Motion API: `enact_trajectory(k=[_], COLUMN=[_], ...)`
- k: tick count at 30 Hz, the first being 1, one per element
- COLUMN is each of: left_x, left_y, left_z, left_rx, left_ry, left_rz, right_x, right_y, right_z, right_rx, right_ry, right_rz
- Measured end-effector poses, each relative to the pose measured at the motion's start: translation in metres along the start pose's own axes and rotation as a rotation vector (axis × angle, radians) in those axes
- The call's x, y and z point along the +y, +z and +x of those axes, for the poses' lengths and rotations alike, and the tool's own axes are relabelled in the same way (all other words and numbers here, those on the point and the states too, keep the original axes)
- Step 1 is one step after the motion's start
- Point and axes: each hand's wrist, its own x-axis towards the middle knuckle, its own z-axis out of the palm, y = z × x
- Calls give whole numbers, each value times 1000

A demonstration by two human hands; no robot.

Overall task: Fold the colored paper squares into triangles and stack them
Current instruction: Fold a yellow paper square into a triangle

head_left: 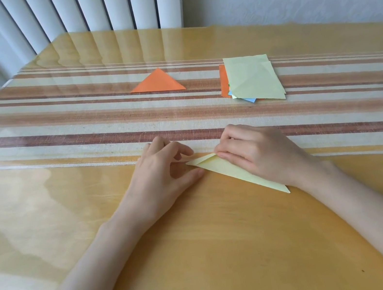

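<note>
glossy wooden table (203,245), striped runner (80,128) across it. near centre, both hands fold a pale yellow sheet (236,175): left hand (164,172) pinches its corner, right hand (253,152) pinches the fold. next, probably crease flat, then stack on the orange triangle (157,83); unfolded squares (252,77) wait far right.

— What lay on the table (203,245)?
— A striped runner (80,128) across the middle. Above centre, an orange triangle (158,82); right of it, a paper pile (252,77); at centre, a folded yellow sheet (228,169).
</note>
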Motion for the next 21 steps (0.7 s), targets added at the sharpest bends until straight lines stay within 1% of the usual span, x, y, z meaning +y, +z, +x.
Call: enact_trajectory(k=[4,7,11,17,21], left_x=[-1,2,9,15,16], left_y=[0,-1,-3,-5,-6], left_z=[1,2,1,0,1], left_rx=[27,28,40,22,15], left_ry=[21,5,-31,-36,-122], left_rz=[-18,-41,-142,-269,-375], right_x=[-3,-7,-10,-8,-7], right_y=[5,5,2,3,1], right_z=[3,4,4,3,4], right_rx=[57,83,151,219,278], right_ry=[35,49,48,-49,-119], right_rz=[-28,-67,-114,-226,-262])
